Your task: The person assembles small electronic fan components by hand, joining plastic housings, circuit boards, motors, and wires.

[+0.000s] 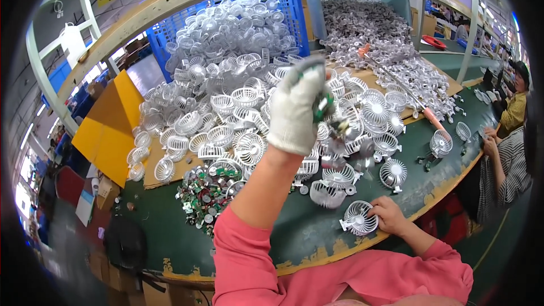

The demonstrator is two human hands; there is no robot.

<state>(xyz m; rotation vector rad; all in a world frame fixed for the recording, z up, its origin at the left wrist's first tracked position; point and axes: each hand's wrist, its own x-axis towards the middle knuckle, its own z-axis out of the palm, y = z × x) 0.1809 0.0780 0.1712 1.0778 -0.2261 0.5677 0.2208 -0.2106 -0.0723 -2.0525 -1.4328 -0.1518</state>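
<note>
My left hand, in a white glove, is raised over the middle of the table with its fingers curled. Small green parts show at its edge, like the circuit boards in the heap below; motion blurs them, and blurred bits hang beneath. My bare right hand grips the rim of a white plastic fan cage near the table's front edge. More white fan cages lie between my hands. Left of my forearm is a heap of small green circuit boards and round metal pieces.
A blue crate spills fan cages across the table. Behind, a bin pours out small white and grey parts. A rod with an orange handle lies at right. Yellow board stands left; co-workers sit right.
</note>
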